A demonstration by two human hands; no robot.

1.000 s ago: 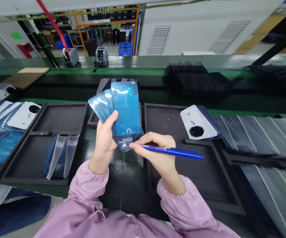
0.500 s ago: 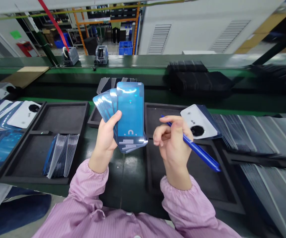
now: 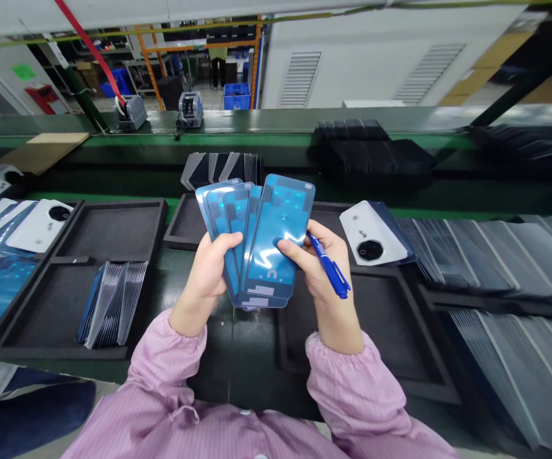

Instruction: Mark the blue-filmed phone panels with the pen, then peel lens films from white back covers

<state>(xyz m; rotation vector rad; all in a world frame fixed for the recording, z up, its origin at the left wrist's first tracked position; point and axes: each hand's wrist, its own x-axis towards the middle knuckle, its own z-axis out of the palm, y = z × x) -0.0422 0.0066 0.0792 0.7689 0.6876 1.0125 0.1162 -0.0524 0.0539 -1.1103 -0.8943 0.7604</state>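
A fan of several blue film-covered phone panels (image 3: 238, 220) is gripped by my left hand (image 3: 209, 271), its thumb pressing on the front. My right hand (image 3: 326, 274) pinches the rightmost blue panel (image 3: 283, 223) with its thumb on the face and the fingers behind. A blue marker pen (image 3: 329, 264) also rests in my right hand, its clip end pointing down and right. The panels are held upright above the dark green work surface, overlapping at their lower ends. My fingers behind the panels are hidden.
On the left, a black tray (image 3: 118, 226) carries a row of thin panels (image 3: 116, 306). At right, a white phone back cover (image 3: 369, 236) with a round camera area lies on another black tray (image 3: 352, 319). Rows of filmed panels (image 3: 467, 252) stand far right. Tape dispensers (image 3: 190, 109) sit behind.
My right hand has moved left and taken hold of the front panel, which has shifted right and tilted. The marker has turned in my right hand. The fan is spread wider.
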